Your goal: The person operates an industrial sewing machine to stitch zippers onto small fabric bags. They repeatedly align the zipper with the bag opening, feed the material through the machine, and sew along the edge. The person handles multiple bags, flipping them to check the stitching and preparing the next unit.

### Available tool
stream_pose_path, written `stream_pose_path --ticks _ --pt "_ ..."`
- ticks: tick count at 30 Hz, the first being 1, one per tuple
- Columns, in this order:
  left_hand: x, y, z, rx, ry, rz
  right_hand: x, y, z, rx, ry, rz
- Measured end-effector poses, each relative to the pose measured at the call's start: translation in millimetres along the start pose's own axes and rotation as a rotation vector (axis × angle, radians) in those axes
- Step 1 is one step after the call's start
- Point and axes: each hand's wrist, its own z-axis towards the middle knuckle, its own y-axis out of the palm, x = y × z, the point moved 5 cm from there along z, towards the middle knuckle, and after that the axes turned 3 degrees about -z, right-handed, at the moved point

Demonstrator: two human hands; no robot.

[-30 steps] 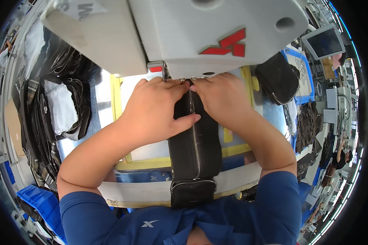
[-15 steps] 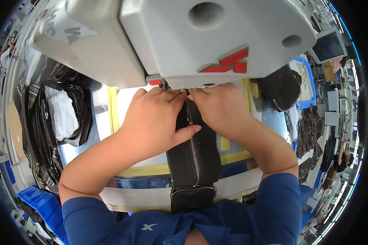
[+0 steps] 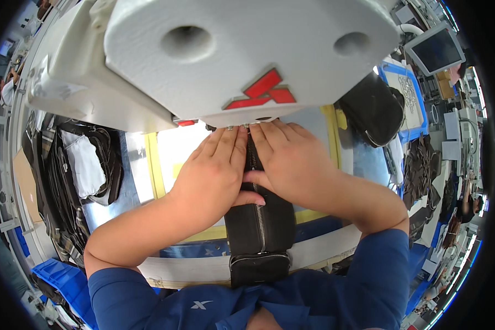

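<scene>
A long black zippered fabric piece (image 3: 275, 220) lies lengthwise toward me, with a metal zip (image 3: 260, 223) along its middle and a small zipped pocket (image 3: 260, 268) at its near end. My left hand (image 3: 212, 170) lies flat on its left side, fingers stretched forward and thumb across the zip. Flat on its right side is my right hand (image 3: 291, 165), fingers also stretched forward and thumb reaching toward the left hand. Both sets of fingertips come close to the underside of a big pale grey sewing machine head (image 3: 203, 82). The machine hides the fabric's far end and the needle area.
Yellow tape strips (image 3: 155, 165) mark the white work surface. Black bags with a white cloth (image 3: 82, 165) are piled at left, above a blue crate (image 3: 66, 283). At right are a black bag (image 3: 374, 110), a blue-rimmed tray (image 3: 423, 118) and a screen (image 3: 437, 49).
My fingers, bent near the machine before, now lie straighter and flatter on the fabric. My right thumb has come out over the zip. The machine head appears farther left in view.
</scene>
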Motion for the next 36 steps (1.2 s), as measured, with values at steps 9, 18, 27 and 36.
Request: stream_pose_path --ticks 9,18,27,36 --pt "6 6 -5 -0.099 -0.029 0.075 -10 6 -3 -0.046 0.029 -0.057" --pt "5 13 -5 -0.086 -0.048 0.091 -9 9 -6 -0.062 0.065 0.018" --pt "0 2 4 -0.034 -0.027 0.017 -4 -1 0 0.003 0.056 0.047" --pt "-1 1 8 -0.018 -0.002 0.019 -2 -3 1 0.032 0.07 0.072"
